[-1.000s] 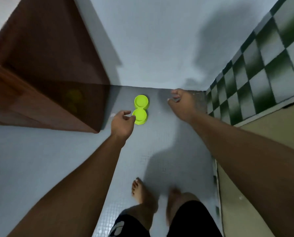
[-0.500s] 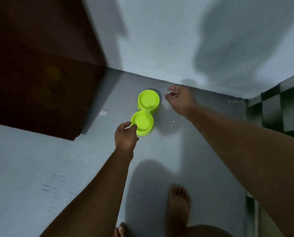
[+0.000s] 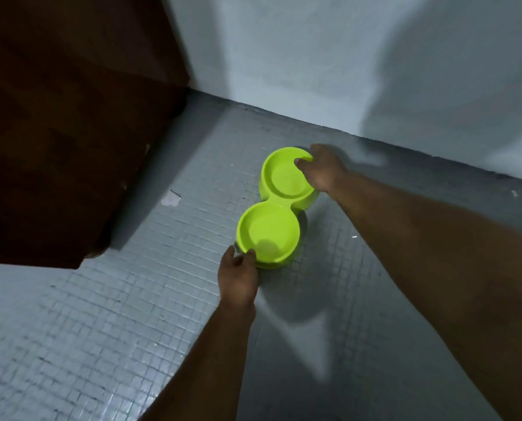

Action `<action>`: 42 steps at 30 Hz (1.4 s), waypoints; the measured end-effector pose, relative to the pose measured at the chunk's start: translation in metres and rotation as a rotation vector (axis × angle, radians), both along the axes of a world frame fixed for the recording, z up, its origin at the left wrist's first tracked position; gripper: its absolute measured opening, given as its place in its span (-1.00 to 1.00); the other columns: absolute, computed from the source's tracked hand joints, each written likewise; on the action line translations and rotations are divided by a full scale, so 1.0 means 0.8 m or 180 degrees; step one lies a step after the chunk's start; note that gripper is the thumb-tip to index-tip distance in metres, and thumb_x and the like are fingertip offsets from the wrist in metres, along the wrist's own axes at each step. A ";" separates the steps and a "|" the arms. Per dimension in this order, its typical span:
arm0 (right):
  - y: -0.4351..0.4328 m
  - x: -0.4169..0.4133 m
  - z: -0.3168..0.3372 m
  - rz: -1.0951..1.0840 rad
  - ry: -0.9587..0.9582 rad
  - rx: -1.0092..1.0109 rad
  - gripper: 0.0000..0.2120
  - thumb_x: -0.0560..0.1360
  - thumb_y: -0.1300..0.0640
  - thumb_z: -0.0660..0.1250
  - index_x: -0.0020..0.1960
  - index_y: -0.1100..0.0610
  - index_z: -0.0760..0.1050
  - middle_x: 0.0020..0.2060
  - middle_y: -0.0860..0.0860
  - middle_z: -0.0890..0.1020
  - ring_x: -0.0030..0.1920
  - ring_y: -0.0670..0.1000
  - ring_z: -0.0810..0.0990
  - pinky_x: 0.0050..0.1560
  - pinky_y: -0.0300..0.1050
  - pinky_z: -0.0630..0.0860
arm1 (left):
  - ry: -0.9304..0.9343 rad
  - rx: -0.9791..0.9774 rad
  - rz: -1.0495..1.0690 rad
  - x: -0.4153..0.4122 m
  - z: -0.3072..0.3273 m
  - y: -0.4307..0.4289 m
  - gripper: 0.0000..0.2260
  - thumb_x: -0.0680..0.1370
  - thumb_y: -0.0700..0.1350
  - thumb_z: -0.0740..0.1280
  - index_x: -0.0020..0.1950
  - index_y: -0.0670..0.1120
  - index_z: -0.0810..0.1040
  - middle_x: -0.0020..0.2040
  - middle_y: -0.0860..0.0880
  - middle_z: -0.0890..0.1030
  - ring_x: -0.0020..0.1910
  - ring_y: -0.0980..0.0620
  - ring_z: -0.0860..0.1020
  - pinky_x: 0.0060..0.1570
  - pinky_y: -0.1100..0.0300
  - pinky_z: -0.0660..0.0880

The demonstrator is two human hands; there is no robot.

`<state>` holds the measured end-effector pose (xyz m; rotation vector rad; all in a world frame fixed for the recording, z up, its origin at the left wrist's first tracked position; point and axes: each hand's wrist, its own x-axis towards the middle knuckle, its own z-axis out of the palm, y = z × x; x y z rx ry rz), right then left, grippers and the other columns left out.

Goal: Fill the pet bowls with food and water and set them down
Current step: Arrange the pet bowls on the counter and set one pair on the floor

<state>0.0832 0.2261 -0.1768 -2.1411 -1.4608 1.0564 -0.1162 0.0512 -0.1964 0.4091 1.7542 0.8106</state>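
Wall (image 3: 284, 56): pale and plain, it is meeting the floor (image 3: 101, 329) along a dark line at the back.
Floor: small grey square tiles are covering it.
Wooden furniture (image 3: 71, 132): dark brown, it is standing at the left, against the wall.
Scrap (image 3: 171, 198): a small white piece is lying on the tiles near the furniture.
Light: dim; a broad shadow (image 3: 451, 71) is falling on the wall at the right.

Lime-green double pet bowl (image 3: 273, 208), both wells empty, on grey tiled floor.
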 end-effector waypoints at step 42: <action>-0.408 -0.053 0.787 -0.2728 0.0909 0.1659 -0.86 0.57 0.26 0.35 0.09 0.29 0.60 -0.14 0.11 0.63 -0.27 -0.23 0.56 -0.18 -0.30 0.51 | 0.0629 0.2135 -0.1113 -0.102 0.791 -0.080 -0.74 0.70 -0.20 0.21 0.32 -0.17 0.60 0.14 0.01 0.63 0.13 0.12 0.57 0.20 0.22 0.47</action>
